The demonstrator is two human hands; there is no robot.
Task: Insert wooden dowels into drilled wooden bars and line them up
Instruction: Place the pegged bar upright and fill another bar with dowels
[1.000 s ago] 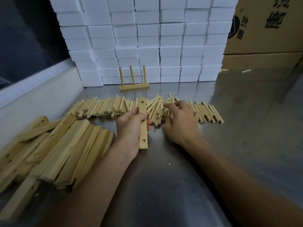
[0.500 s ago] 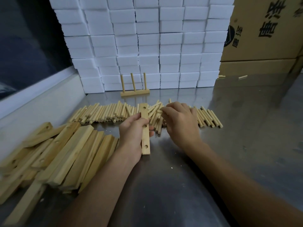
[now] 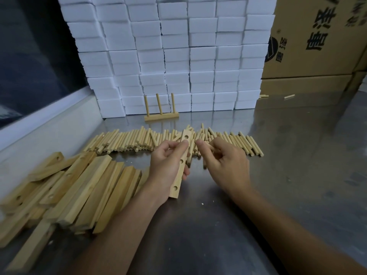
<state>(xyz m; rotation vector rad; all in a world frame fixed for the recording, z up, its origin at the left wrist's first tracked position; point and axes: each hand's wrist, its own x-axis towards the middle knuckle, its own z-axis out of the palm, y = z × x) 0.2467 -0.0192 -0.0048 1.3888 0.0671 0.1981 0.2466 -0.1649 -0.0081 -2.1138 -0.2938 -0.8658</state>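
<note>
On the metal table (image 3: pixel 258 195): heap of drilled bars (image 3: pixel 79 191) at left, row of loose dowels (image 3: pixel 127 140) behind it, stretching rightward. Near the middle, before that row, one drilled bar (image 3: pixel 181 165) held in the left hand (image 3: pixel 168 165), with the right hand (image 3: pixel 226 163) just beside it. Further back, a finished bar with three upright dowels (image 3: pixel 161 115), standing before stacked foam blocks (image 3: pixel 178 56). Cardboard boxes (image 3: pixel 317 40) at right rear

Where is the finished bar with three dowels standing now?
The finished bar stands at the back of the steel table, against the white boxes, behind the loose dowels.
</note>
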